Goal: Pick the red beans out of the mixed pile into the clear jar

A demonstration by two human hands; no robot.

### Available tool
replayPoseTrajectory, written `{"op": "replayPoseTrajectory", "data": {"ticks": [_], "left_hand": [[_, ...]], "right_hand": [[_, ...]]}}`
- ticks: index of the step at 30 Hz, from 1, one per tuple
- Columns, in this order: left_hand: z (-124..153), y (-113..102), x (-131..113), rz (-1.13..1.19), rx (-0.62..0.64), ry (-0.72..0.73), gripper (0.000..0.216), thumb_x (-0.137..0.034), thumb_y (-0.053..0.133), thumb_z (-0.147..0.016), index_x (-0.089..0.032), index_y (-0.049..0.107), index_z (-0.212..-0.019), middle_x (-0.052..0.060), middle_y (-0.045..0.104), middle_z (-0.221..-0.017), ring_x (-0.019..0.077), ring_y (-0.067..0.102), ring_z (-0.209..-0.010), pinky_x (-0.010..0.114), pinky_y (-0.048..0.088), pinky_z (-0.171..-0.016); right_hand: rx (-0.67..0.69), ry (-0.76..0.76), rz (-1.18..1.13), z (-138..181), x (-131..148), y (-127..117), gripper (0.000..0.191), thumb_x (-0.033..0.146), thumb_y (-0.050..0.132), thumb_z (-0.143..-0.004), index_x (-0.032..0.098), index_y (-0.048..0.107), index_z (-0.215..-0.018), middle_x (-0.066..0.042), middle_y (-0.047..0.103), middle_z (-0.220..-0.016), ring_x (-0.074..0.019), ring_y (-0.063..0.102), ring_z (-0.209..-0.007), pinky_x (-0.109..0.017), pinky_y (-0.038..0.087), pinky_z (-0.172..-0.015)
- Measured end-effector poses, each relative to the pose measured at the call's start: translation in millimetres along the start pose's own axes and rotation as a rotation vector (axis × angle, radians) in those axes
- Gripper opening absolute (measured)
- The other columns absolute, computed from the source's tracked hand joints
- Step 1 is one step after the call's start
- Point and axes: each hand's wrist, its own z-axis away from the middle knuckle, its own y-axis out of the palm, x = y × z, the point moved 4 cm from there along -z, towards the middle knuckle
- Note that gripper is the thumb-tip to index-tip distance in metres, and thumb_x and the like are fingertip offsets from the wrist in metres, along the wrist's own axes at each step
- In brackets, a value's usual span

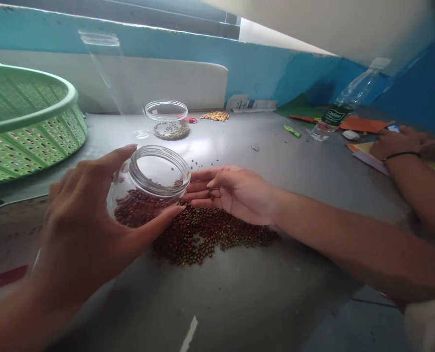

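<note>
My left hand [89, 210] is wrapped round a clear jar [159, 183], tilted with its wide mouth up and toward me. Dark red beans [137, 208] lie in the lower part of the jar. Beside its rim, my right hand [235, 190] is palm up with the fingers stretched out, their tips at the jar's side. A few small beans [210, 194] rest on those fingers. Below both hands a heap of red and green beans [217, 234] is spread over the grey table [247, 298].
A green basket [30, 132] stands at the left. Behind the jar are a clear tub with pale seeds [169, 122], a tall clear container [111, 73] and yellow kernels [214, 116]. At right are a water bottle [337, 115], a green marker [292, 131] and another person's hands [401, 142] over coloured paper.
</note>
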Motion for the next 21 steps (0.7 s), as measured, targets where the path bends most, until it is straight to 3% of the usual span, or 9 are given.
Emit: {"op": "replayPoseTrajectory", "data": {"ticks": [5,12,21], "left_hand": [[-0.2,-1.8,1.0,0.003,-0.002,0.008,0.084,-0.063,0.071,-0.068,-0.026,0.045,-0.139,0.009,0.064,-0.12,0.0324,0.062,-0.11,0.047,0.043,-0.101],[0.5,-1.9,0.2,-0.004,-0.005,0.012,0.083,-0.061,0.071,-0.068,-0.025,0.046,-0.139,0.01,0.064,-0.123,0.0337,0.062,-0.111,0.048,0.044,-0.101],[-0.3,-2.6,-1.1,-0.005,-0.003,0.008,0.083,-0.061,0.071,-0.069,-0.025,0.046,-0.139,0.01,0.063,-0.126,0.0343,0.061,-0.114,0.047,0.044,-0.101]], "right_hand": [[-0.03,0.007,-0.001,-0.5,0.0,1.4,0.04,-0.007,0.045,-0.074,0.01,0.067,-0.104,-0.01,0.072,-0.094,-0.0151,0.071,-0.087,-0.034,0.053,-0.098],[0.032,0.005,-0.013,-2.0,-2.2,2.1,0.043,-0.009,0.048,-0.065,0.013,0.068,-0.097,-0.007,0.074,-0.093,-0.0138,0.071,-0.089,-0.034,0.049,-0.104],[0.019,-0.012,0.017,-1.5,-1.9,0.8,0.042,-0.008,0.048,-0.068,0.013,0.068,-0.098,-0.007,0.074,-0.094,-0.0137,0.071,-0.09,-0.036,0.048,-0.105]]}}
